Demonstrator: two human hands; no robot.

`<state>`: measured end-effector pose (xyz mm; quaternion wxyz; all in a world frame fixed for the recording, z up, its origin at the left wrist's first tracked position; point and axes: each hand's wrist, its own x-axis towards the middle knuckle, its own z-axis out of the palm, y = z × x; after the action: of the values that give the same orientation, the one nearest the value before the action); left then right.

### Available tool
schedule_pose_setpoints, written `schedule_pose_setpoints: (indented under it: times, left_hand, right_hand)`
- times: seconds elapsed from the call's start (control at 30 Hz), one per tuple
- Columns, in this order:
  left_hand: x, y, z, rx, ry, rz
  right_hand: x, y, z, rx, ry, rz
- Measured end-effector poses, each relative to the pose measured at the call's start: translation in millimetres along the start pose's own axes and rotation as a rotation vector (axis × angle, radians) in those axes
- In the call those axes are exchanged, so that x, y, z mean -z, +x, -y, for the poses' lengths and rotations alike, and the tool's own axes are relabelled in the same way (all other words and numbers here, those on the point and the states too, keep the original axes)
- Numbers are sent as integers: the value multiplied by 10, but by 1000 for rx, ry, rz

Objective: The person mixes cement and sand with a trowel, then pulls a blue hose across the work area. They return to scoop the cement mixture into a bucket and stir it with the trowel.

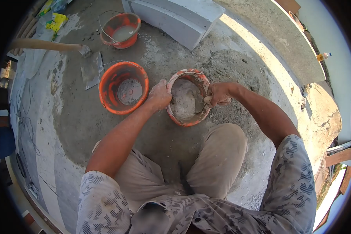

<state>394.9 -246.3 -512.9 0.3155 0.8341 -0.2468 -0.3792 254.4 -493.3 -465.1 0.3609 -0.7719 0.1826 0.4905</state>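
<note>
A wide concrete floor, stained dark and damp in a broad patch, spreads under everything, and a loose mound of grey sand or mortar lies on it just beyond the hands. At the top edge sits a white block, its near corner close to the mound. An orange bucket with a grey crust at its bottom stands just beside the left hand, and a smaller orange bucket holding pale liquid stands farther off, near the white block. Between those two buckets a flat shovel blade rests on the floor, its wooden handle running off to the left. A yellow bag lies at the far left corner. Directly in front of the bent knees sits the mortar-caked mixing tub, tilted a little and holding grey mix. The left hand reaches forward with the arm nearly straight, fingers curled tight over the tub's left rim. The right hand comes in from the right with the elbow bent, its fingers closed around a tool handle at the tub's right rim; the tool's working end is hidden in the mix.
</note>
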Motion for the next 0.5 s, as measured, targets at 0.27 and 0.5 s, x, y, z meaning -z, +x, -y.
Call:
schedule_pose_setpoints:
  times: [0.27,0.5]
  left_hand:
    - [168,-160,6,13,54,-51]
    - [77,-25,72,58,-131,-32]
  right_hand:
    - [-871,90,-442,151,605,-78]
    - [-1155,312,-425,229,1188,-53]
